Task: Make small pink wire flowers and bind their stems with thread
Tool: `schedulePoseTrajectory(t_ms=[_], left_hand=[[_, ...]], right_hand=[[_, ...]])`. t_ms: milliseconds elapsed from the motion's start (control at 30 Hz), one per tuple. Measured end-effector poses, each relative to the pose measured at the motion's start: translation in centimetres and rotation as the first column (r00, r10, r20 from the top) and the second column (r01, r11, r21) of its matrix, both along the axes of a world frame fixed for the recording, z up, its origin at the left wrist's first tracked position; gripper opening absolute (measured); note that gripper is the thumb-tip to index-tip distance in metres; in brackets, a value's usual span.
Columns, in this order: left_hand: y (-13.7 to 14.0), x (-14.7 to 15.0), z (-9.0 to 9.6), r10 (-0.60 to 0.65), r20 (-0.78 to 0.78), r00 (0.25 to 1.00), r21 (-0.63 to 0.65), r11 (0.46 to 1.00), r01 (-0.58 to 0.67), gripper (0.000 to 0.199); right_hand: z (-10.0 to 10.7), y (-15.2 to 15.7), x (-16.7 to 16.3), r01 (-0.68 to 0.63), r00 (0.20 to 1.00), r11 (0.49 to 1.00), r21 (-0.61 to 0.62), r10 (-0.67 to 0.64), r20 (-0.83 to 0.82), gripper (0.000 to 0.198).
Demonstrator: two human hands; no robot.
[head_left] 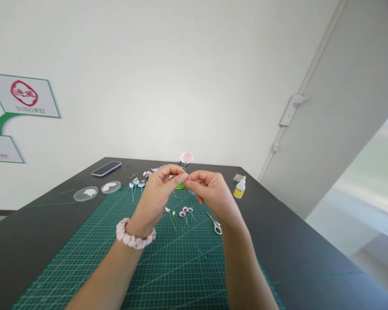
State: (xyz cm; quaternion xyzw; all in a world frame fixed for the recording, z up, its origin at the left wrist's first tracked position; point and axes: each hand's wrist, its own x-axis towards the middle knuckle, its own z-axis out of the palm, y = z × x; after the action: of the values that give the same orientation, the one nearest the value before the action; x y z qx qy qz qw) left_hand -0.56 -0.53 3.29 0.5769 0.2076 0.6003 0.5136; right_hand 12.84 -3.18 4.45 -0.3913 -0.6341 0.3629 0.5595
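Note:
My left hand [161, 188] and my right hand [212, 191] meet above the cutting mat [116, 254]. Both pinch thumb against fingers, their tips almost touching. What lies between the fingertips is too small to make out. Just above them shows a pink flower [186, 157] with a pale centre and a green stem; whether the fingers hold it or it stands behind them, I cannot tell. A bright green container [180, 186] is partly hidden behind my hands. Below on the mat lie small purple flowers [183, 213] on wire stems and a white flower sprig [168, 211].
Scissors [216, 227] lie beside my right wrist. A glue bottle [239, 187] stands to the right. Pale blue flowers [134, 184], a shallow dish [86, 193] and another dish [111, 187] with white pieces, and a phone [106, 168] are on the left. A wall rises behind the table.

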Motion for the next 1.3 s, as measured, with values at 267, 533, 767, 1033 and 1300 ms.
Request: schedulePoseTrajectory(t_ms=[267,533,767,1033,1300], left_hand=[[-0.4,0.1,0.5,0.09,-0.053,0.995,0.016,0.996,-0.089,0.01],[-0.1,-0.1,0.2,0.023,-0.018,1.0,0.0,1.0,-0.023,0.012],[0.2,-0.2,-0.1,-0.048,-0.005,0.999,-0.063,0.997,0.048,0.016],[0.4,-0.2,-0.3,-0.152,0.013,0.988,-0.123,0.981,0.153,0.018],[0.6,-0.3,-0.4,-0.2,-0.001,0.98,-0.113,0.974,0.199,0.018]], right_hand=[[0.2,-0.2,-0.1,0.073,0.993,0.997,0.012,-0.074,0.094,0.017],[0.2,-0.2,0.1,0.046,0.997,0.999,0.017,-0.047,0.067,0.015],[-0.2,-0.2,0.8,-0.01,0.999,1.0,0.025,0.009,0.05,0.015],[-0.4,0.0,1.5,-0.06,0.996,0.998,0.011,0.059,0.066,0.015],[-0.4,-0.2,1.6,-0.072,0.996,0.997,0.012,0.071,0.06,0.017]])
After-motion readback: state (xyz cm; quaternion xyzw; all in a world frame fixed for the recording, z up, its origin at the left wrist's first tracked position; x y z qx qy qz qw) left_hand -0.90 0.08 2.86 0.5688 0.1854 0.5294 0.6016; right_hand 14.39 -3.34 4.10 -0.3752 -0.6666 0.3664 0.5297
